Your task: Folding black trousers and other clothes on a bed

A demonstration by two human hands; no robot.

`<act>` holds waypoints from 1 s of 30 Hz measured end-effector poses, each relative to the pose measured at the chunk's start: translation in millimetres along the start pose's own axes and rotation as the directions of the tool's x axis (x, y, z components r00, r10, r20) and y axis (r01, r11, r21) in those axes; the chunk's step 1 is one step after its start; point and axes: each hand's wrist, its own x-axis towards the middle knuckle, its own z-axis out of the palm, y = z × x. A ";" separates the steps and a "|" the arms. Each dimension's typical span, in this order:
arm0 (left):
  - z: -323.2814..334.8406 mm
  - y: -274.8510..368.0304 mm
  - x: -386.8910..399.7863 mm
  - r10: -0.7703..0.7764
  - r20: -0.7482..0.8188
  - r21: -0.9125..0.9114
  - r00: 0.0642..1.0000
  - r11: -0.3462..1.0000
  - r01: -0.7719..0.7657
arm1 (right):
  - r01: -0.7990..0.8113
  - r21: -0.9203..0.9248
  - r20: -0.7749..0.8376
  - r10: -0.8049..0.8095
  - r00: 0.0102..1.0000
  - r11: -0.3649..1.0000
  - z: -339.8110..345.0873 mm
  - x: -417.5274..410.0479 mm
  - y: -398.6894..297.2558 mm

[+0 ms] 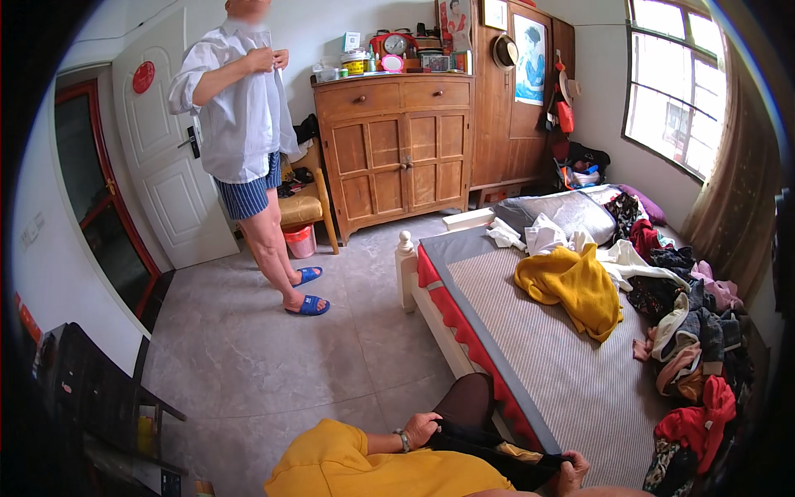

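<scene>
A black garment (463, 438) is stretched between my two hands, low in the picture and across my lap. My left hand (421, 430), with a bracelet at its wrist, pinches one end of it. At the other end my right hand (572, 473) grips the cloth over the bed's near edge. A beige patch (519, 452) shows along the garment's upper edge. My knee in dark cloth (472, 401) rests beside the bed frame. What kind of garment it is cannot be told, since its lower part is hidden by my yellow top (397, 472).
A bed (528, 329) at the right carries a yellow garment (574, 282) and heaped clothes (689, 329). Another person (239, 118) stands near the white door (168, 149), hands at a white shirt. A wooden cabinet (397, 149) and a dark chair (93, 385) flank the tiled floor (298, 373).
</scene>
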 end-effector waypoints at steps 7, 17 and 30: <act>-0.3 0.1 1.3 -0.015 -0.002 -0.001 1.000 1.000 0.015 | 0.021 0.016 0.002 -0.021 1.000 1.000 2.7 -1.4 -8.1; -0.5 3.4 0.6 -0.032 0.010 -0.005 0.999 0.999 0.032 | 0.000 -0.017 0.017 0.000 1.000 1.000 -0.9 -1.6 -8.2; -3.3 11.0 0.0 -0.044 0.011 -0.013 0.999 0.999 0.044 | -0.029 0.052 0.024 0.027 0.999 0.998 -0.4 -0.5 -2.6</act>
